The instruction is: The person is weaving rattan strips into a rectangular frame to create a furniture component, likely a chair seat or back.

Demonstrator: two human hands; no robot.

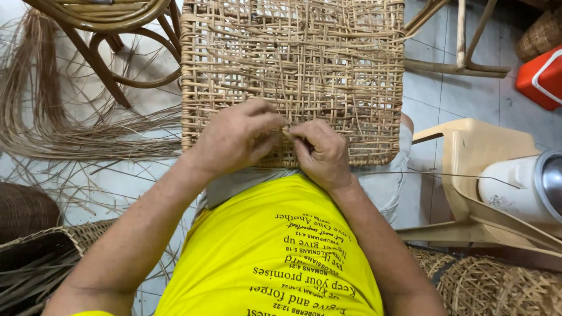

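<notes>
A square woven rattan panel (293,64) rests on my lap, its open lattice of tan cane strips reaching away from me. My left hand (234,140) and my right hand (321,152) meet at the panel's near edge. Both pinch a thin cane strand (288,132) between fingertips, right where the weave ends. My yellow shirt (275,257) fills the lower middle of the view.
Loose rattan strands (52,117) lie fanned on the tiled floor at left, under a bentwood chair frame (111,41). Woven baskets (497,287) sit at lower right and lower left. A beige plastic stool (468,152) holds a white pot (521,187); a red container (541,79) stands beyond.
</notes>
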